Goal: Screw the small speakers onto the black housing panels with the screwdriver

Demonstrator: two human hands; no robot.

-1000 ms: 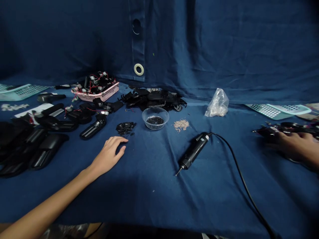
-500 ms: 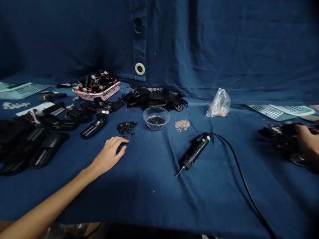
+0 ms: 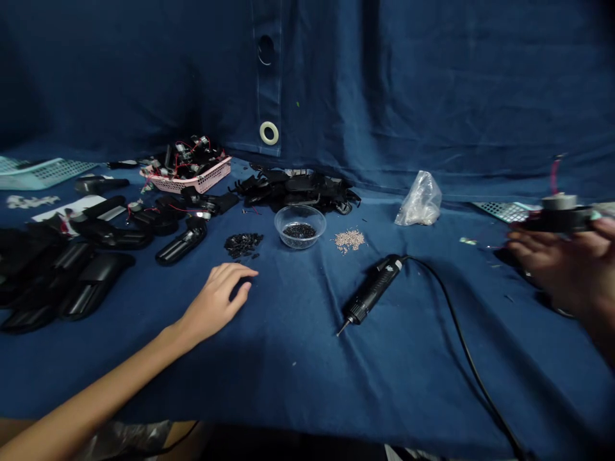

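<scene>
At the right edge, my right hand is raised, palm up, and closed around a black part with a silver motor and red wire. More dark parts lie partly hidden beneath that hand. My left hand rests on the blue cloth with its fingers loosely stretched, holding nothing. Just beyond its fingertips is a heap of small black pieces. A clear plastic bowl holding tiny black screws stands in the middle, beside a pile of small metal screws. A black electric screwdriver lies between my hands.
Black plastic housings crowd the left side. Behind them a pink basket is heaped with wired motor parts. Black parts are piled at the back, and a clear plastic bag sits right of them. The screwdriver's cord runs toward the front right.
My right hand has lifted the wired black part from the pile on the right and turned palm up. My left hand has shifted slightly to the right.
</scene>
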